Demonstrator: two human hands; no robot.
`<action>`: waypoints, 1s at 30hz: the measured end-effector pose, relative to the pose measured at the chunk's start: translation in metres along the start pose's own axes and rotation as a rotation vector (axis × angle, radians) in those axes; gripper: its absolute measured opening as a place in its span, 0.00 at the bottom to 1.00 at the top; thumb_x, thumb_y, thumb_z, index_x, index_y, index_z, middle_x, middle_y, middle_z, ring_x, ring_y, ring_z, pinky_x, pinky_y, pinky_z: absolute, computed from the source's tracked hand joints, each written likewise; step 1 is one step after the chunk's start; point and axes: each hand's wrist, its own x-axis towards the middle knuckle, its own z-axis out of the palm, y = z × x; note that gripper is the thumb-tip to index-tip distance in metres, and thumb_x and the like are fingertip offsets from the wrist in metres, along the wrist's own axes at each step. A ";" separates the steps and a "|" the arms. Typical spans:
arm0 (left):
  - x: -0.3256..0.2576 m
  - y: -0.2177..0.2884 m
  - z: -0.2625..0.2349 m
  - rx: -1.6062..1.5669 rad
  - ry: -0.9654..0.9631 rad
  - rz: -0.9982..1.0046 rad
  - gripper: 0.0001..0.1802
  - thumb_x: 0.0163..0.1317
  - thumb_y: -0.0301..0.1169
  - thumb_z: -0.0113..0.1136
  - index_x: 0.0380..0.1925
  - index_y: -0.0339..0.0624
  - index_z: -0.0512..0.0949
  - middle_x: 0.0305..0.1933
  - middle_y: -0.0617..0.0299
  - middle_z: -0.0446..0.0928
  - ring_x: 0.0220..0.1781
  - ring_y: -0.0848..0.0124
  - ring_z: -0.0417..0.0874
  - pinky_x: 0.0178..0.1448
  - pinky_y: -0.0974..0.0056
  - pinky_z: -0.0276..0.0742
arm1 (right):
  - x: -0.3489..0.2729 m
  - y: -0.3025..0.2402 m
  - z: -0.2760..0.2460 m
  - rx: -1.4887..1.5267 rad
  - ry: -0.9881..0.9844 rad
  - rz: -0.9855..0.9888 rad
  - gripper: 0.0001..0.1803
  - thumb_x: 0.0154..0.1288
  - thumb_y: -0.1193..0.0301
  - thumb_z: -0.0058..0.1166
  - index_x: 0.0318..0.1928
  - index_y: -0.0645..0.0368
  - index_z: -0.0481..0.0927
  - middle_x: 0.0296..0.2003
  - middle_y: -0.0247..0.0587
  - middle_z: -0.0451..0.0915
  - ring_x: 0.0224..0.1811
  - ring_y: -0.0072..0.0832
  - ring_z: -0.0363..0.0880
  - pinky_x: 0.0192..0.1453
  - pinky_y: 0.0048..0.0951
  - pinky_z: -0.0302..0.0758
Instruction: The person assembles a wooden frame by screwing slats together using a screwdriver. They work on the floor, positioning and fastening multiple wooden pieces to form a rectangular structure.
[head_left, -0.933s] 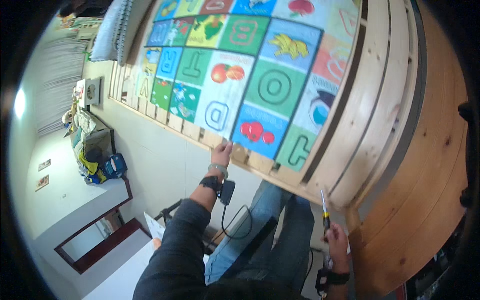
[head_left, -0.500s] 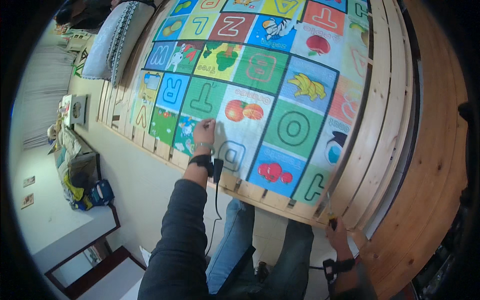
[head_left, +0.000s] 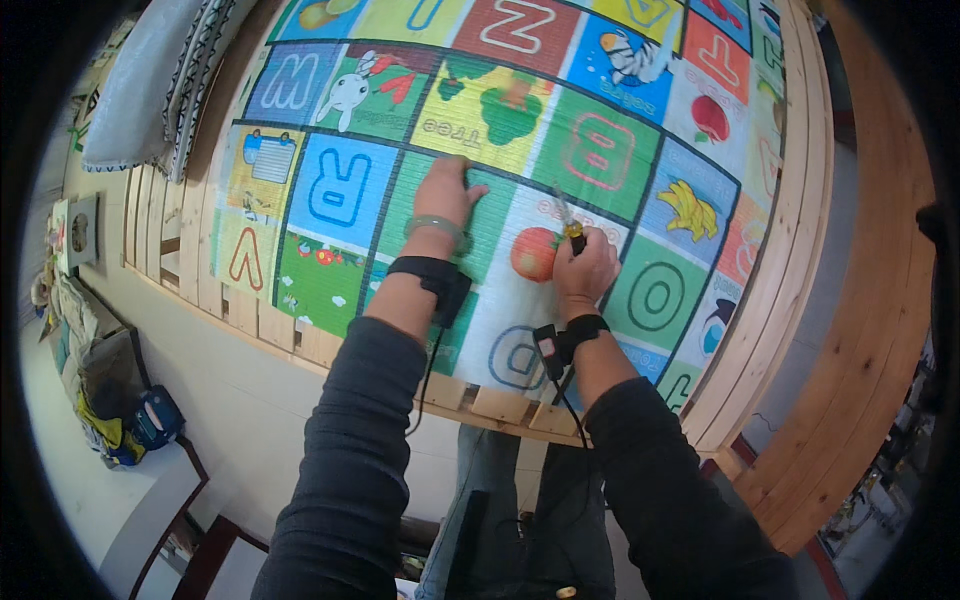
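My right hand (head_left: pixel 588 268) is closed around the yellow-and-black handle of a screwdriver (head_left: pixel 574 236). Its thin shaft points up and away over the picture mat (head_left: pixel 500 290), above the orange picture. To the left, my left hand (head_left: pixel 443 195) is over a green square of the mat, below the tree picture. Its thumb stands apart from the other fingers, whose tips are mostly hidden under the hand; nothing shows in it. Both wrists carry dark straps with small boxes and cables.
Under the mat lies a slatted wooden bed frame (head_left: pixel 270 325). A grey-white cushion (head_left: pixel 140 110) rests at the far left. Along the right runs a wooden board (head_left: pixel 850 330). A blue bag (head_left: pixel 158 418) is by the left wall, and my legs are below the frame's near edge.
My right hand has brought the screwdriver from the frame's near right corner up over the mat's middle. My left hand has moved farther up the mat, its thumb now spread. The view has shifted.
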 end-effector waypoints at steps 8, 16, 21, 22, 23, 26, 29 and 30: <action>0.009 0.018 0.000 0.295 -0.236 -0.023 0.11 0.63 0.30 0.41 0.36 0.37 0.73 0.42 0.46 0.75 0.44 0.52 0.79 0.47 0.53 0.77 | -0.002 0.001 0.016 -0.208 0.019 -0.160 0.12 0.47 0.67 0.56 0.35 0.54 0.77 0.33 0.43 0.77 0.36 0.46 0.75 0.40 0.47 0.69; -0.008 -0.084 -0.080 0.162 -0.198 -0.169 0.09 0.62 0.31 0.46 0.38 0.40 0.73 0.42 0.45 0.76 0.45 0.51 0.79 0.48 0.53 0.75 | -0.002 0.000 0.018 -0.266 0.032 -0.171 0.12 0.49 0.67 0.53 0.35 0.57 0.76 0.32 0.45 0.77 0.37 0.47 0.74 0.40 0.47 0.69; -0.041 -0.191 -0.158 -0.001 0.325 -0.432 0.08 0.59 0.32 0.57 0.35 0.40 0.76 0.32 0.49 0.79 0.36 0.51 0.81 0.41 0.54 0.75 | -0.003 0.003 0.020 -0.227 0.078 -0.235 0.11 0.50 0.68 0.52 0.34 0.59 0.75 0.32 0.46 0.76 0.37 0.48 0.73 0.41 0.47 0.68; -0.046 -0.206 -0.168 -0.006 0.371 -0.463 0.08 0.58 0.32 0.59 0.34 0.40 0.77 0.29 0.50 0.79 0.32 0.56 0.82 0.39 0.58 0.77 | -0.004 0.004 0.020 -0.224 0.070 -0.224 0.11 0.51 0.68 0.51 0.34 0.59 0.75 0.32 0.46 0.76 0.37 0.48 0.73 0.41 0.47 0.68; -0.048 -0.218 -0.176 -0.022 0.404 -0.487 0.08 0.56 0.32 0.61 0.34 0.40 0.78 0.27 0.53 0.80 0.30 0.60 0.82 0.38 0.61 0.77 | -0.004 0.004 0.021 -0.219 0.104 -0.258 0.11 0.51 0.68 0.51 0.34 0.60 0.75 0.32 0.46 0.76 0.38 0.48 0.73 0.41 0.47 0.68; -0.050 -0.234 -0.189 -0.137 0.338 -0.635 0.14 0.51 0.35 0.68 0.35 0.40 0.80 0.32 0.58 0.81 0.33 0.64 0.82 0.40 0.62 0.78 | -0.004 0.004 0.020 -0.241 0.087 -0.249 0.11 0.51 0.68 0.51 0.34 0.61 0.75 0.32 0.47 0.75 0.37 0.48 0.73 0.41 0.47 0.68; -0.049 -0.236 -0.194 0.236 0.329 -0.545 0.26 0.48 0.41 0.73 0.43 0.36 0.77 0.47 0.52 0.77 0.46 0.64 0.79 0.52 0.64 0.74 | -0.004 0.005 0.020 -0.236 0.062 -0.222 0.11 0.51 0.69 0.51 0.34 0.61 0.75 0.32 0.47 0.75 0.37 0.49 0.73 0.41 0.47 0.68; -0.047 -0.237 -0.194 0.248 0.358 -0.522 0.32 0.46 0.43 0.73 0.47 0.35 0.74 0.51 0.49 0.74 0.50 0.60 0.76 0.56 0.61 0.71 | -0.004 0.005 0.020 -0.230 0.067 -0.225 0.11 0.51 0.69 0.51 0.35 0.61 0.75 0.32 0.47 0.75 0.37 0.49 0.73 0.41 0.47 0.68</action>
